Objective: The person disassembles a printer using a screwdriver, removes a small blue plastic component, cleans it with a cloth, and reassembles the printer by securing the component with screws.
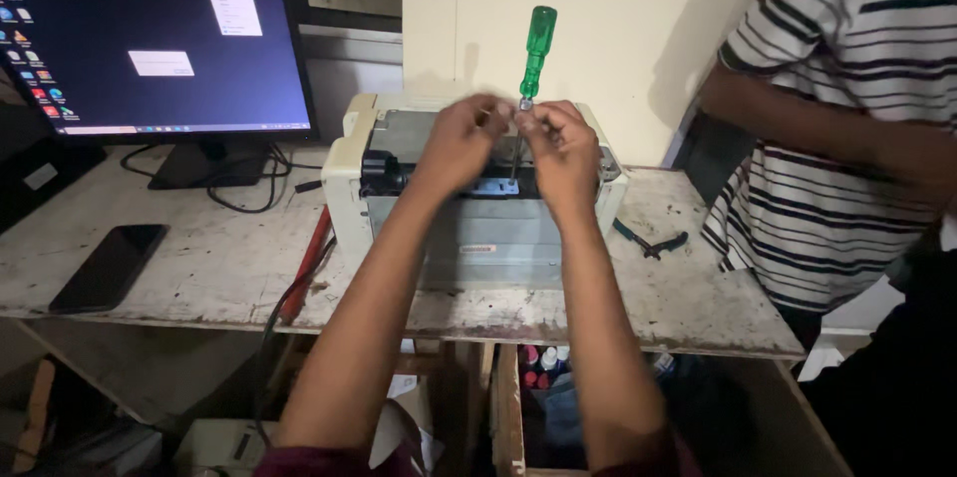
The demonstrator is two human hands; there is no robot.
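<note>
Head view, looking down on a worn, paint-chipped white workbench (199, 268). At centre stands the printer (469, 198), its cream outer shell partly stripped so that we see the grey metal front panel and dark inner mechanism along its top edge. Both our hands meet over that top edge. Our left hand (461, 143) curls inward with fingertips pinched near the shaft of the screwdriver (533, 63); our right hand (561, 153) closes around the shaft just beneath the handle. The screwdriver stands nearly upright, its translucent green handle rising toward 12 o'clock above the hands, its thin metal shaft running down between them into the printer's top; the tip is hidden. Whether the left hand actually grips the shaft or only steadies a part beside it, we cannot tell.

At 10 o'clock from the printer a lit monitor (150, 48) shows a dark blue desktop. At 9 o'clock a black phone (108, 266) lies flat. A red-handled tool (307, 268) rests against the printer's left base. At 3 o'clock dark pliers (653, 240) lie on the bench, and beyond them stands a person in a striped shirt (837, 118).
</note>
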